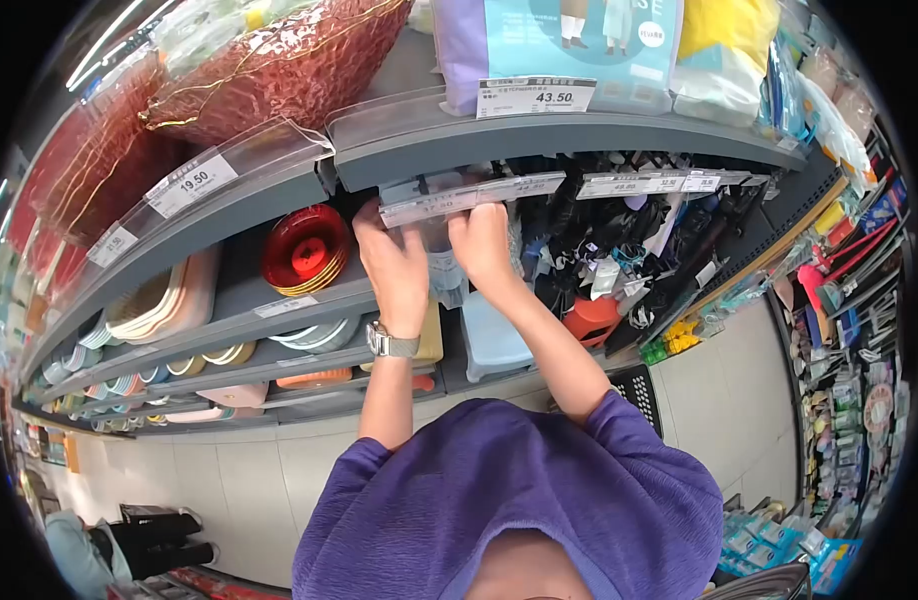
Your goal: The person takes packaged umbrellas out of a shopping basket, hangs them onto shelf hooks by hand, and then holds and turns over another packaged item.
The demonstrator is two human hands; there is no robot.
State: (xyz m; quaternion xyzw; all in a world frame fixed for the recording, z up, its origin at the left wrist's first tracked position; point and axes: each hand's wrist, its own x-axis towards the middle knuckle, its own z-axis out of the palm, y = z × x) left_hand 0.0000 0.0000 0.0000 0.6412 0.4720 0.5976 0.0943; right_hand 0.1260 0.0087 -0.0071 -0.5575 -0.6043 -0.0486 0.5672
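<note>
Both arms reach up to a hanging display under a grey shelf. My left hand, with a watch on its wrist, is at the left end of a clear price-tag strip, its fingertips partly hidden behind the strip. My right hand has its fingers curled together at the strip's lower edge, right of the left hand. Between the hands hangs clear plastic packaging. What the right fingers grip is too small to make out. More packaged goods hang to the right.
Red bowls stand on the shelf at left. A blue stool sits below my hands. Above is a shelf edge with large packages. Another person is at the lower left. A display rack lines the right.
</note>
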